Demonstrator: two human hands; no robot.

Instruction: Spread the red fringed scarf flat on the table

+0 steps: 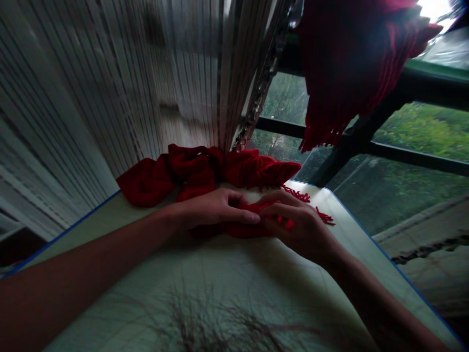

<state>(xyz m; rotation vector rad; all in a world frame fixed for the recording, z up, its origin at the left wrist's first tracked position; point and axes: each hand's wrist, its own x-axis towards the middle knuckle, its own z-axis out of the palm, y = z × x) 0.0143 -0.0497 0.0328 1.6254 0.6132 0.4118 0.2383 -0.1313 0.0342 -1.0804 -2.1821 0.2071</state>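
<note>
A red fringed scarf point(245, 231) lies under both my hands on a pale table point(205, 278). My left hand point(223, 208) comes in from the left, its thumb and fingers closed on the cloth. From the right, my right hand point(298, 220) pinches the same cloth, with its fingertips meeting my left thumb. Red tassels point(325, 216) stick out beyond my right hand. Just behind, more bunched red cloth point(194, 171) is heaped along the far edge, with its own fringe point(298, 194). Whether the two parts join is hidden by my hands.
A string curtain point(128, 73) hangs behind the table at the left, with a shiny beaded strand point(256, 107) along its right side. Red fringed cloths point(340, 68) hang at upper right before a dark-framed window point(417, 132). Blurred hair shows at the bottom. The table has a blue edge.
</note>
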